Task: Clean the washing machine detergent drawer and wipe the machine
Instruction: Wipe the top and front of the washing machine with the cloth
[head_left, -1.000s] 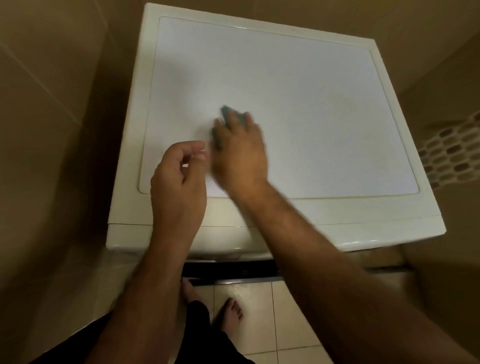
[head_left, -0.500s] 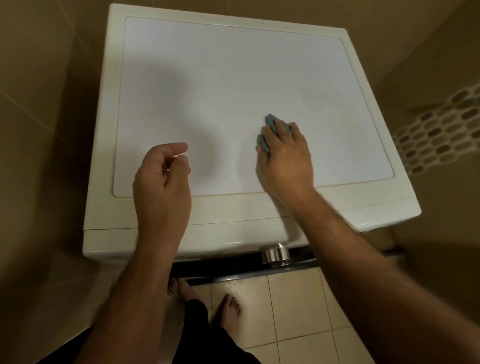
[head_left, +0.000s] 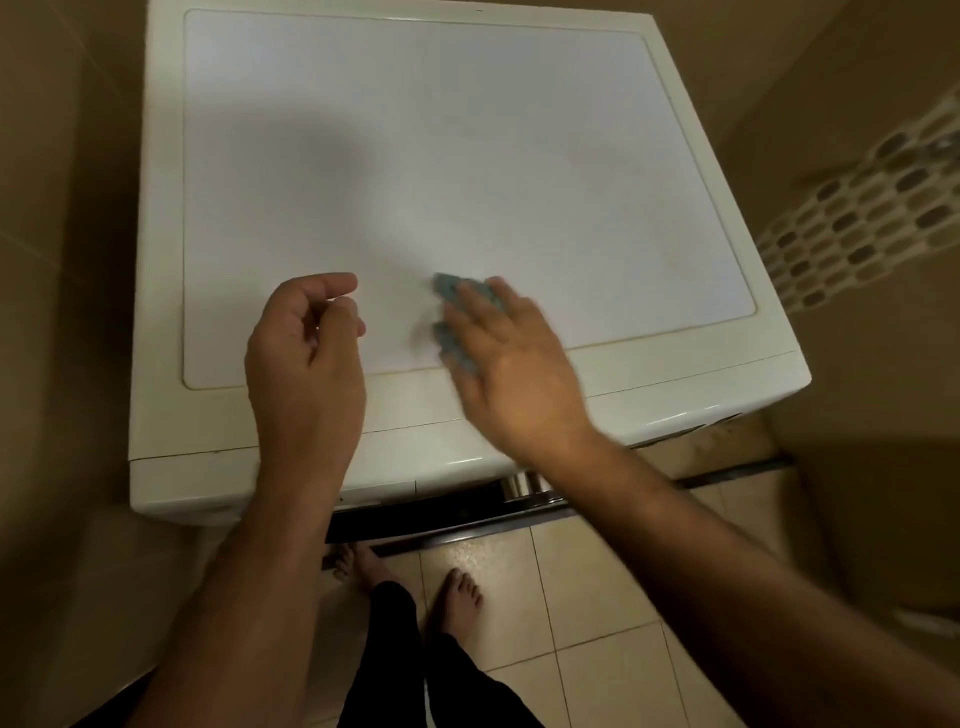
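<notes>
The white top-panelled washing machine (head_left: 467, 156) fills the view from above, wedged between beige tiled walls. A small blue-green cleaning cloth (head_left: 457, 317) lies on its lid near the front edge, pinned flat under the right hand (head_left: 511, 364), whose fingers are spread over it so only the cloth's far and left edges show; that hand is blurred. The left hand (head_left: 306, 358) hovers just left of the cloth, apart from it, fingers loosely curled around nothing. Bare feet (head_left: 457, 597) stand on the cream floor tiles (head_left: 587, 582) below.
</notes>
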